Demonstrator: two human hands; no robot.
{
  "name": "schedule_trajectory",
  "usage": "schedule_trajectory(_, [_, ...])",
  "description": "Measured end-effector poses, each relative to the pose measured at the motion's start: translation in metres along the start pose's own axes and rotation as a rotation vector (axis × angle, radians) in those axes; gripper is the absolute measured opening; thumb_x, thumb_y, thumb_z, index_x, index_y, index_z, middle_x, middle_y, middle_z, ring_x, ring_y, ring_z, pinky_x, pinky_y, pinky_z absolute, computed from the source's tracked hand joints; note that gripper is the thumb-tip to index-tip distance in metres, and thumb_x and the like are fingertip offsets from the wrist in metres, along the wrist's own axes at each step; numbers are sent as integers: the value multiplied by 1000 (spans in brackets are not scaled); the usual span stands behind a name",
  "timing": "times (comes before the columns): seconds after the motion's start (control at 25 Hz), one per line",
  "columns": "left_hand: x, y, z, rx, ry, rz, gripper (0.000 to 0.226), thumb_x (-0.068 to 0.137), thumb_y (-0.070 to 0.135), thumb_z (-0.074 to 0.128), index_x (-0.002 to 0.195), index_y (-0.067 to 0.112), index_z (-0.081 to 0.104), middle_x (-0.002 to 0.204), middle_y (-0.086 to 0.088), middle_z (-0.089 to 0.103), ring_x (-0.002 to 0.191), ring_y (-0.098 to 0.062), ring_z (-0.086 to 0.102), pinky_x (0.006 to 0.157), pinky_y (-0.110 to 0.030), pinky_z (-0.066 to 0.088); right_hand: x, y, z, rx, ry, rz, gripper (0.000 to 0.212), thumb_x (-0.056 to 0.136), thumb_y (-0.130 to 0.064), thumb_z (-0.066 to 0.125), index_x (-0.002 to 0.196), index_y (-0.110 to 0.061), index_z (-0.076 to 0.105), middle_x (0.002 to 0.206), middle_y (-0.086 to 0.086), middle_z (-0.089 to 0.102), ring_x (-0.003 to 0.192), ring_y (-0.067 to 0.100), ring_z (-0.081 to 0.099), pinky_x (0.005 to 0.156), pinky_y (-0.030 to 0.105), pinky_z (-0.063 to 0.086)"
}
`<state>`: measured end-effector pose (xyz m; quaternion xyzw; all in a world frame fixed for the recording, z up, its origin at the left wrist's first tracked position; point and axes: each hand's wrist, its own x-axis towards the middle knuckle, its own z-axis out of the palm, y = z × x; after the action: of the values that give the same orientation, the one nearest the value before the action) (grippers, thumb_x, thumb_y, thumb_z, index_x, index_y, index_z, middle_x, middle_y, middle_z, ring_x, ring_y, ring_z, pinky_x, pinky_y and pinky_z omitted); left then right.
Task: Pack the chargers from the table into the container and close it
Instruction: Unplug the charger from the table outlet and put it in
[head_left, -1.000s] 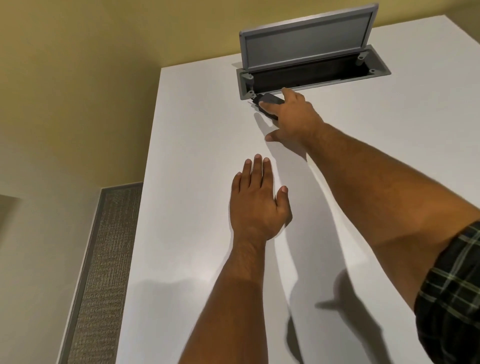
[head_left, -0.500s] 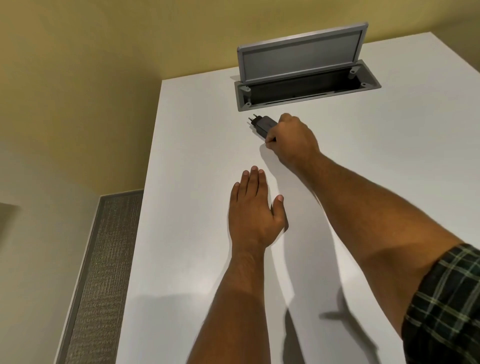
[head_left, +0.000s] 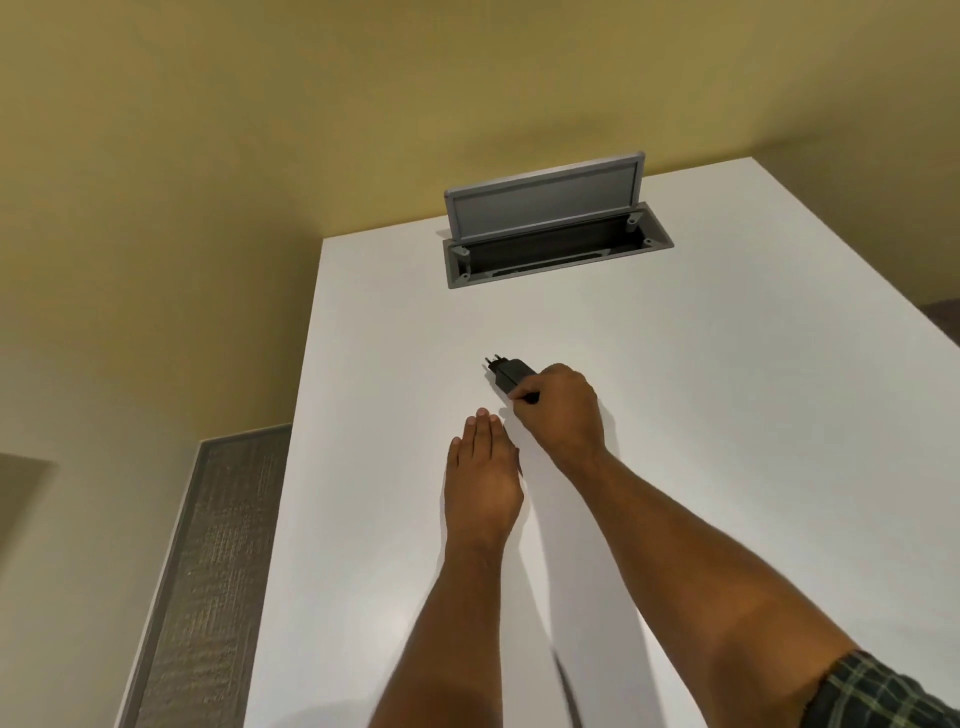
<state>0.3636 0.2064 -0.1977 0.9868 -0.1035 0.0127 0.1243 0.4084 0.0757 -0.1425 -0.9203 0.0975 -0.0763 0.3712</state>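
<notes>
The right hand (head_left: 563, 410) pinches a black plug-in charger (head_left: 511, 375) for packing, while the left hand (head_left: 483, 480) rests flat and empty, steadying, on the white table (head_left: 727, 415).

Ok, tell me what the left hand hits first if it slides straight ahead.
Probably the charger, held in the right hand, just beyond the left hand fingertips; depth is unclear.

From my feed, the right hand (head_left: 563, 410) covers the rear half of the black charger (head_left: 511, 375); the recessed container (head_left: 558, 253) is too dark inside to read its contents; my plaid sleeve (head_left: 883, 693) runs off the bottom right corner; the table (head_left: 727, 415) is cropped by the right and bottom edges.
</notes>
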Motion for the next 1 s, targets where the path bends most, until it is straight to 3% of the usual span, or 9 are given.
schedule_trajectory(0.16, [-44,9,-27,-24,-182,8,58,101,6,35,157,6,23,166,-10,19,154,-25,18,122,-36,20,-60,-1,-30,155,-2,134,16,79,-11,73,86,-24,79,94,-1,77,85,15,70,75,25,54])
schedule_trajectory(0.24, [-66,15,-43,-17,-253,-9,58,104,8,29,160,11,13,169,-1,5,156,-18,7,121,-30,22,-91,1,-47,230,-2,189,15,77,-9,74,79,-24,75,87,-4,76,82,13,69,73,27,56])
schedule_trajectory(0.44, [-137,35,-73,49,-413,-65,62,105,15,36,160,14,10,169,2,1,155,-17,11,113,-36,35,-169,6,-93,519,30,430,31,74,-14,83,92,-15,57,83,0,66,67,14,62,52,22,43])
schedule_trajectory(0.56, [-179,40,-83,128,-516,-19,70,101,20,44,160,10,7,169,-2,0,154,-20,13,112,-37,36,-207,11,-110,681,61,532,40,74,-15,83,102,-19,55,94,10,69,79,26,67,62,28,48])
schedule_trajectory(0.64, [-204,46,-95,150,-573,57,73,98,19,48,159,6,10,169,-6,5,154,-20,16,114,-37,34,-231,12,-121,800,31,567,46,75,-14,82,110,-22,54,98,15,69,88,32,69,78,38,57])
schedule_trajectory(0.76, [-236,60,-117,146,-499,105,69,94,15,49,157,5,22,166,-7,19,151,-21,24,112,-36,36,-260,7,-139,1028,-52,621,57,80,-2,77,127,-21,51,108,19,66,96,32,70,96,45,55])
schedule_trajectory(0.88, [-257,73,-134,157,-414,145,61,97,19,47,154,8,30,164,-5,26,148,-22,29,108,-37,38,-281,0,-160,1200,-195,638,62,80,11,70,133,-14,53,117,26,65,97,34,67,97,45,54])
schedule_trajectory(1.0, [-283,86,-151,135,-318,206,56,100,31,44,152,10,36,161,-6,33,145,-24,36,104,-39,40,-303,-7,-185,1170,-302,642,55,77,13,69,125,-8,55,107,28,67,88,36,67,92,46,57])
